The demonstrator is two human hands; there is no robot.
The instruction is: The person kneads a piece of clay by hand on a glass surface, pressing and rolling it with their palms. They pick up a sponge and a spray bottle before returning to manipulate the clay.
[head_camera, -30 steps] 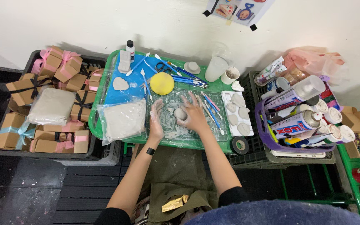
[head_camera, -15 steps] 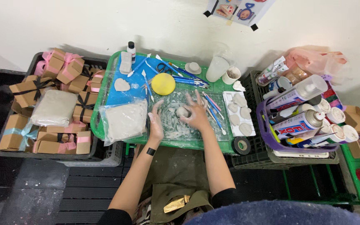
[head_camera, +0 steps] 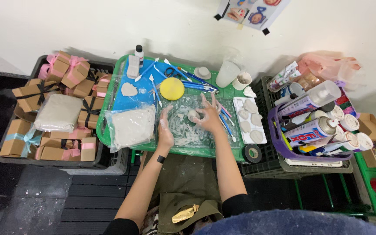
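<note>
1. Pressing a small pale clay lump (head_camera: 193, 115), the right hand (head_camera: 209, 116) is cupping it with fingers spread.
2. Having drawn slightly apart, the left hand (head_camera: 165, 129) is resting open on the smeared clear plastic sheet (head_camera: 183, 132) covering the green surface (head_camera: 122, 65).

A small pale lump of clay (head_camera: 193, 115) sits near the middle of the green tray, on a clear plastic sheet (head_camera: 196, 126) smeared with white clay. It is rounded, off-white and wet-looking. The right hand (head_camera: 207, 115) cups it from the right; the left hand (head_camera: 165, 128) rests just left of it.
</note>
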